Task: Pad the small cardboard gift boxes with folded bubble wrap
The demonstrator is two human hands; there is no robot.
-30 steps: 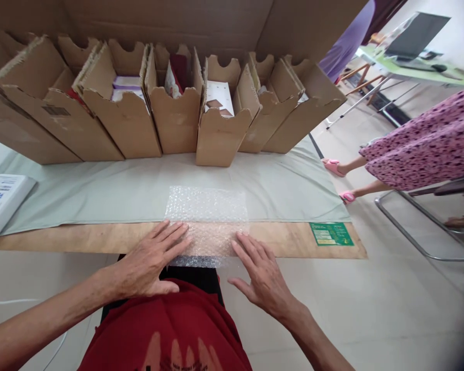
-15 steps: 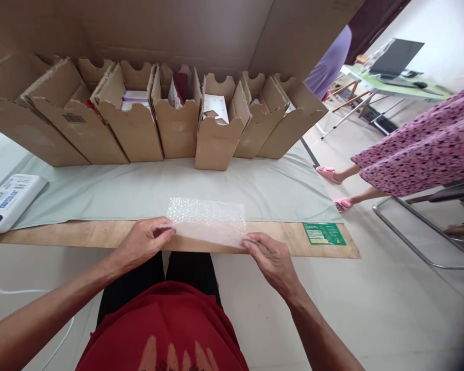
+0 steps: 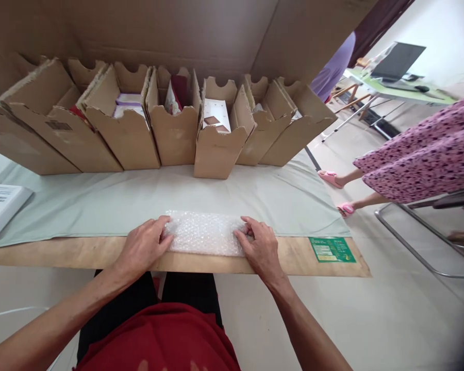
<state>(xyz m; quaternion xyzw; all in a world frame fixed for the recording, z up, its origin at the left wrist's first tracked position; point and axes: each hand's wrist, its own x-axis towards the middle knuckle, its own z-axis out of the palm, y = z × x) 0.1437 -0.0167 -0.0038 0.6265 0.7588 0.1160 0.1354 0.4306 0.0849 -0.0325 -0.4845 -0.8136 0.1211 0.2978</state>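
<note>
A clear sheet of bubble wrap [image 3: 204,233] lies across the front of the table, partly on the pale green cloth [image 3: 147,193] and partly on the bare wooden edge [image 3: 216,263]. My left hand [image 3: 145,245] pinches its left end between thumb and fingers. At the right end, my right hand [image 3: 261,245] grips the wrap the same way, thumb below and fingers above. Whether anything lies inside the wrap cannot be made out.
Several cardboard bins [image 3: 176,136] stand in a row behind the wrap, some with small boxes [image 3: 216,114] inside. A white device [image 3: 3,206] sits at the left. To the right, a person in a pink patterned skirt [image 3: 429,154] stands near a metal-framed chair [image 3: 406,242].
The bubble wrap's near edge has come down onto the wooden edge, and it now looks thicker. Both hands have shifted their grip to its ends. The view has moved slightly.
</note>
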